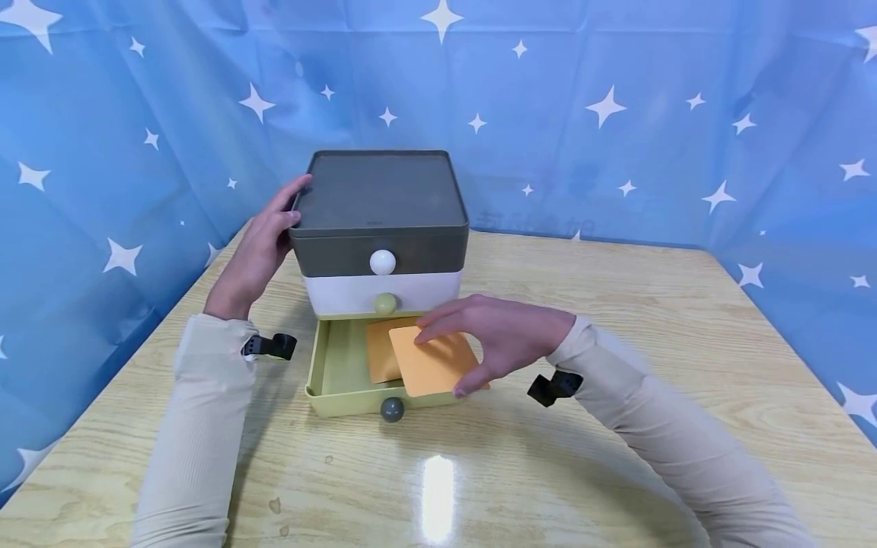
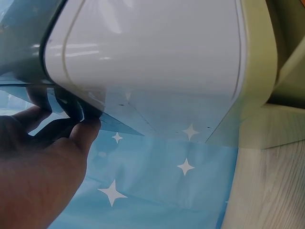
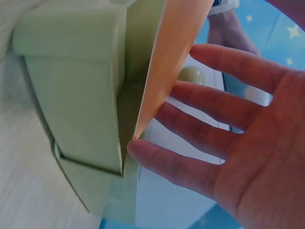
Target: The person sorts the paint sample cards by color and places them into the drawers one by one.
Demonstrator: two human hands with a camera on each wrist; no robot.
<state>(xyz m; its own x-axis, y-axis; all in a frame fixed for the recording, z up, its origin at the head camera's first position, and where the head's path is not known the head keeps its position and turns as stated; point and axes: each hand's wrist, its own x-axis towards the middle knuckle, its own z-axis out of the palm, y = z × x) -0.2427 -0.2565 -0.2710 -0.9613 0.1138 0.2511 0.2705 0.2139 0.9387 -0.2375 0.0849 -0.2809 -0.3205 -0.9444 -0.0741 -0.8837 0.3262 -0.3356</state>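
Note:
A stacked drawer box has a dark grey top tier [image 1: 380,190], a white middle tier [image 1: 342,293] and a pulled-out pale green bottom drawer [image 1: 336,403] with a dark round knob [image 1: 392,409]. My left hand [image 1: 253,255] rests against the left side of the grey tier, fingertips at its upper edge. Over the drawer's right part, my right hand [image 1: 493,335] holds a thin orange square card [image 1: 432,365], thumb near the front edge and fingertips at its face. The card [image 3: 167,62] is tilted in the right wrist view. Another orange square [image 1: 382,354] lies in the drawer, partly covered.
A white knob [image 1: 382,262] and a green knob [image 1: 385,304] stick out from the upper tiers. The box stands on a light wood table [image 1: 617,289]. Behind it hangs a blue curtain [image 1: 548,91] with white stars.

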